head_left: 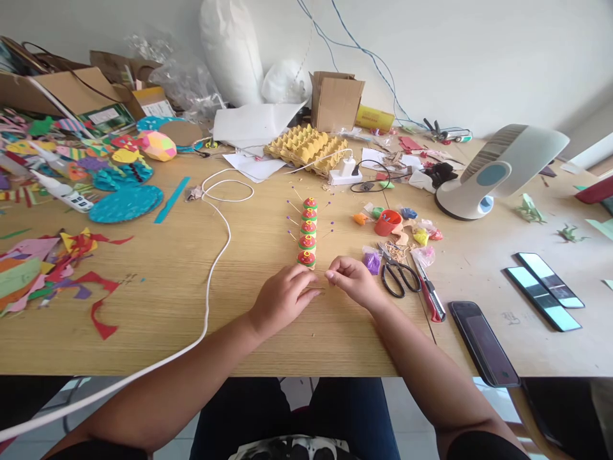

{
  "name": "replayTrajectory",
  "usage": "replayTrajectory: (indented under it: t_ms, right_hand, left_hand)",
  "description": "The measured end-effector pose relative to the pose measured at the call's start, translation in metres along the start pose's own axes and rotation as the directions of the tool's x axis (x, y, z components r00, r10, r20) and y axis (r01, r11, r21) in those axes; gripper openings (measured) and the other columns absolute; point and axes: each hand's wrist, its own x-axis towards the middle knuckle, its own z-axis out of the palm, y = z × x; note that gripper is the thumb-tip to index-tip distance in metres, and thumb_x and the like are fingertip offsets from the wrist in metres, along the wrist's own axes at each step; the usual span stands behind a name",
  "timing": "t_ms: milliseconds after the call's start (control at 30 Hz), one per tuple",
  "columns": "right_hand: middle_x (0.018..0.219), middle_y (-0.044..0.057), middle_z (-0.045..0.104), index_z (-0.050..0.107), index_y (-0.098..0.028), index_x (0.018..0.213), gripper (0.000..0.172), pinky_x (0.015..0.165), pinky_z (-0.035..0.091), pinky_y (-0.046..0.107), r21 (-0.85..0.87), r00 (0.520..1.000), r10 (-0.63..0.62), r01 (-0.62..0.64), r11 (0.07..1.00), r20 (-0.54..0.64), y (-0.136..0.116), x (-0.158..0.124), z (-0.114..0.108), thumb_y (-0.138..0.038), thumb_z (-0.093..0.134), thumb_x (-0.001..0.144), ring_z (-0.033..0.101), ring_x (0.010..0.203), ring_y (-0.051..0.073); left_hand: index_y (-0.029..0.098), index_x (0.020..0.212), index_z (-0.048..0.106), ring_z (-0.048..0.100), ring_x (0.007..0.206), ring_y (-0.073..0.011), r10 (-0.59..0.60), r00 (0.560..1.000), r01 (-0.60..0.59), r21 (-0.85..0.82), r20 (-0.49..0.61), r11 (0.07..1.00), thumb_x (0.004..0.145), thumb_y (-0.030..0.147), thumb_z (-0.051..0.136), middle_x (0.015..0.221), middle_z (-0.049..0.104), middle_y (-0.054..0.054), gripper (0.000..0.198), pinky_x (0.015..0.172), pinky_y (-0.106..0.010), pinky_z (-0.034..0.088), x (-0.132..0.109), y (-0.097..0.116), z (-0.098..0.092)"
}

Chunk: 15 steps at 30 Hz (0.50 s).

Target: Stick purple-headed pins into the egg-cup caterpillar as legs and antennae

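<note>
A row of red and green clay segments with yellow rings [308, 227] stands on the table before me, like a caterpillar. Thin sticks with purple tips [290, 218] lie on both sides of it. My left hand [285, 295] is at its near end, thumb and fingers bent toward each other; a thin pale line shows by the fingertips, too fine to name. To the right, my right hand [354, 281] has thumb and forefinger pressed together. Whatever that pinch holds is too small to make out.
Scissors [400, 276], a red utility knife [431, 295], bagged purple clay [371, 260] and a red cup [388, 222] lie at right, with a phone [484, 344] near the edge. A white cable [209, 291] crosses the left side. Yellow egg trays [306, 151] sit behind.
</note>
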Motion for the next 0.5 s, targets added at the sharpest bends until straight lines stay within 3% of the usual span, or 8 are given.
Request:
replayTrajectory:
  t_ms: [100,267,500]
  right_hand:
    - [0.057,-0.001,0.058,0.058,-0.019,0.064,0.050,0.051,0.035,0.024,-0.037,0.996,-0.003,0.006,0.999,0.086,-0.001,-0.003,0.003,-0.064,0.067,0.084,0.045,0.052,0.010]
    - [0.053,0.000,0.057,0.059,-0.018,0.060,0.055,0.052,0.038,0.024,-0.032,0.989,-0.047,0.052,0.998,0.141,-0.001,-0.004,0.009,-0.066,0.062,0.086,0.049,0.051,0.011]
    - [0.050,-0.002,0.052,0.057,-0.018,0.059,0.059,0.048,0.035,0.024,-0.018,0.980,-0.012,0.015,1.000,0.200,0.002,-0.005,0.015,-0.070,0.058,0.087,0.045,0.046,0.009]
  left_hand:
    - [0.021,0.120,0.064,0.065,0.102,-0.0211,0.045,0.995,-0.048,-0.030,-0.094,0.998,0.094,0.031,0.065,0.110,0.070,-0.007,0.028,0.090,-0.034,0.053,0.000,0.000,0.000]
    - [0.025,0.110,0.071,0.065,0.088,-0.0175,0.078,0.987,-0.091,-0.084,-0.140,0.992,0.092,0.027,0.067,0.096,0.073,-0.003,0.018,0.081,-0.031,0.052,0.002,0.002,-0.001]
    - [0.024,0.102,0.072,0.066,0.083,-0.0155,0.055,0.973,-0.098,-0.185,-0.223,0.978,0.090,0.022,0.069,0.091,0.074,-0.003,0.013,0.079,-0.029,0.052,0.004,0.003,-0.004]
